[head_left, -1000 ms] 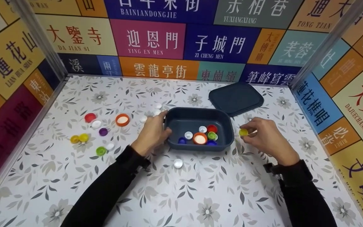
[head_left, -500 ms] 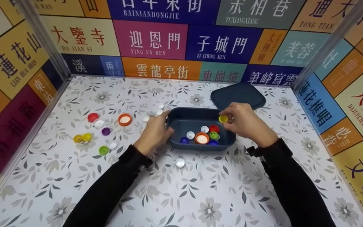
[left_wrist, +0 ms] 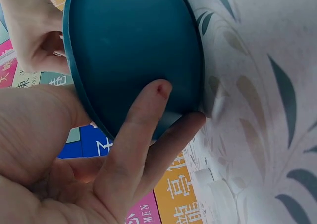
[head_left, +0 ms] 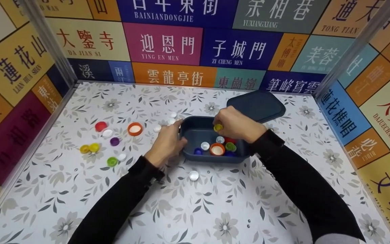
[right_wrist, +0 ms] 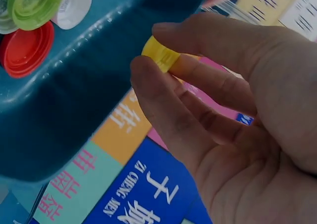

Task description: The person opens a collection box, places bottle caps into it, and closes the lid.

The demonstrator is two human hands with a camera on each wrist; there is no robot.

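Note:
A dark blue plastic box (head_left: 212,158) stands on the patterned tabletop with several bottle caps inside. My left hand (head_left: 166,142) holds the box at its left end. In the left wrist view, two fingers (left_wrist: 143,130) lie along the outer wall, and the thumb passes out of sight behind the rim. Above the box's far side, my right hand (head_left: 237,124) pinches a yellow bottle cap (right_wrist: 161,53) between thumb and fingertips. Within the box are an orange cap (head_left: 217,149), a green cap (right_wrist: 35,5) and a red cap (right_wrist: 27,49), among white and blue ones.
Loose caps lie to the left, among them a red cap (head_left: 101,126), an orange cap (head_left: 134,129) and a purple cap (head_left: 114,141). One white cap (head_left: 194,176) sits in front of the box. The dark lid (head_left: 266,105) lies behind it. Lettered panels enclose the table.
My right hand has moved left with the yellow cap, from beside the box's right end to over its inside. The left hand has stayed on the box.

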